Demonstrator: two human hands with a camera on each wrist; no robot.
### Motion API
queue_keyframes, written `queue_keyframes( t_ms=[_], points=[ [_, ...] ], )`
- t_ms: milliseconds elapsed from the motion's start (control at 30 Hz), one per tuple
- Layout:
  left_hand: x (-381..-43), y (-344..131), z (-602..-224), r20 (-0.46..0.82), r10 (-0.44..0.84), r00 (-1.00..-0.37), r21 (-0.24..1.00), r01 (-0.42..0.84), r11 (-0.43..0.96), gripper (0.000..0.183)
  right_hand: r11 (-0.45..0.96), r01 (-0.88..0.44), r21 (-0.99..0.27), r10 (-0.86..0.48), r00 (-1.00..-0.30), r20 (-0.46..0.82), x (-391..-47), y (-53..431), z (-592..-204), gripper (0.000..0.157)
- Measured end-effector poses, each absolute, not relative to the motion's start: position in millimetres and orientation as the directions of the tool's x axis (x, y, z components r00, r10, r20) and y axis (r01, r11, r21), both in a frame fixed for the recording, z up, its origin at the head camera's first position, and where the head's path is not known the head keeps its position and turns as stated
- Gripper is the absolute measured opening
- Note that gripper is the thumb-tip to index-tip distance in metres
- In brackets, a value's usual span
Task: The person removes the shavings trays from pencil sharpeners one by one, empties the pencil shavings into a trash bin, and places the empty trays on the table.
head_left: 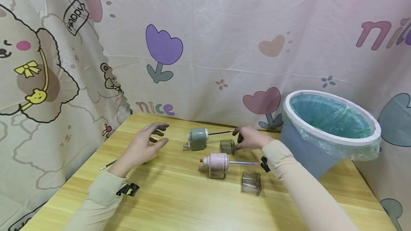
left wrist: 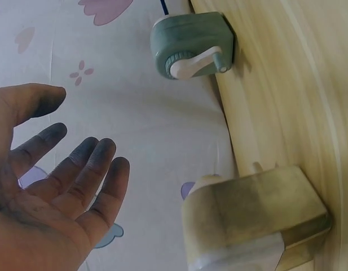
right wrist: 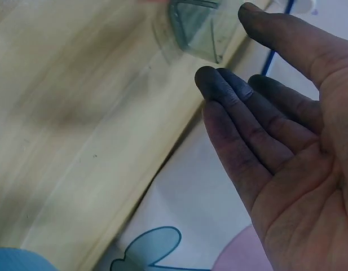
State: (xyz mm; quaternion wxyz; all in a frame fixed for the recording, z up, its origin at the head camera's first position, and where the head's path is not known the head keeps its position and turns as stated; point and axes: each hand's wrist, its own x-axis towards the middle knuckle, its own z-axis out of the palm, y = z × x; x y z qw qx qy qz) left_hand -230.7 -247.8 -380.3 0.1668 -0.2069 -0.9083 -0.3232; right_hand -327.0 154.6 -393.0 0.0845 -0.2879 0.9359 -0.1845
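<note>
A green crank pencil sharpener [head_left: 197, 139] stands at the table's middle, a dark pencil [head_left: 221, 132] sticking out of its right side. Beside it sits its clear green shavings drawer [head_left: 227, 147], with my right hand [head_left: 252, 137] just to the right. In the right wrist view those fingers are extended, grey-smudged, and grip nothing. My left hand [head_left: 139, 149] hovers with spread fingers over a yellowish pencil sharpener [left wrist: 247, 217], mostly hidden in the head view. Nearer me are a pink pencil sharpener [head_left: 217, 165] with a blue pencil [head_left: 243, 163] and a clear brownish drawer [head_left: 251, 183].
A blue bin [head_left: 308, 152] with a white rim and green liner stands at the right, close to my right forearm. Another pencil [head_left: 107, 165] shows at the left, by my left wrist. A printed curtain [head_left: 208, 52] hangs behind the wooden table [head_left: 179, 202].
</note>
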Motion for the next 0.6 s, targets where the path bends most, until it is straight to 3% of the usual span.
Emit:
queue_keyframes(
  t_ms=[600],
  points=[
    [-225, -270, -375, 0.439, 0.233, -0.868, 0.487, 0.447, 0.750, 0.044, 0.714, -0.545, -0.439, -0.580, -0.812, 0.064, -308, 172, -372, 0.054]
  ],
)
